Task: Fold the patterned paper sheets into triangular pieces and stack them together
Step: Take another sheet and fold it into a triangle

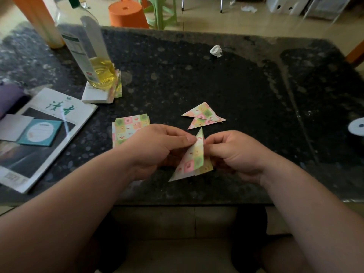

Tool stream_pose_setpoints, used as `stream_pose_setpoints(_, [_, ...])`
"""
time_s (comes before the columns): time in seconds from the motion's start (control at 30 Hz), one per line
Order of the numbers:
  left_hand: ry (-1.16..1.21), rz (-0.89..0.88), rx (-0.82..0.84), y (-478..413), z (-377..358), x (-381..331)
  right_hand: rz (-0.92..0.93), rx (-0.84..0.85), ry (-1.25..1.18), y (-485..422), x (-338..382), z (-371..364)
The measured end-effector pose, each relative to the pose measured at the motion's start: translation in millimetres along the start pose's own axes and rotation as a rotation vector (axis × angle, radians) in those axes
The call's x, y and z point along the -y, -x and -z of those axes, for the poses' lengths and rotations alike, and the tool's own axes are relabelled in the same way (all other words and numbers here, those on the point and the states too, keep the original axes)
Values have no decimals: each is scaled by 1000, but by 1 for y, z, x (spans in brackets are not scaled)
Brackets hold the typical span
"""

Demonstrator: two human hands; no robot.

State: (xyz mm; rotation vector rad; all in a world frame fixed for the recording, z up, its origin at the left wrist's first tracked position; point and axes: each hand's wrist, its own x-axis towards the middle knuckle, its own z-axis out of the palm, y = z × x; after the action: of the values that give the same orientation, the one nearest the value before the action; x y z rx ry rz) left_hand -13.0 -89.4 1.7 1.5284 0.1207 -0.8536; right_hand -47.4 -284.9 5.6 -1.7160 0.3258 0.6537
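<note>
Pale floor tiles [177, 219] show below the near edge of the dark speckled counter [246, 91]. Just above it, the left hand [157, 146] and right hand [234, 154] each pinch a side of a folded patterned triangle [194, 158], tip pointing away. A stack of flat sheets [129, 127] lies just beyond the left hand, and two finished triangles [203, 114] overlap just beyond the held piece. Farther off are a magazine [45, 134], an oil bottle [88, 50], a crumpled paper [216, 50] and an orange stool [127, 14].

Pink, green, yellow checked paper [194, 157]
</note>
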Motion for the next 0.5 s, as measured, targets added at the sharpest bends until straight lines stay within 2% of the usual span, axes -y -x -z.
stream_pose_setpoints(0.33, [-19,-56,17,3,-5,-1,107,73,109,4,3,2])
stream_pose_setpoints(0.5, [-173,-124,-133,0,-6,2,102,102,50,5,4,2])
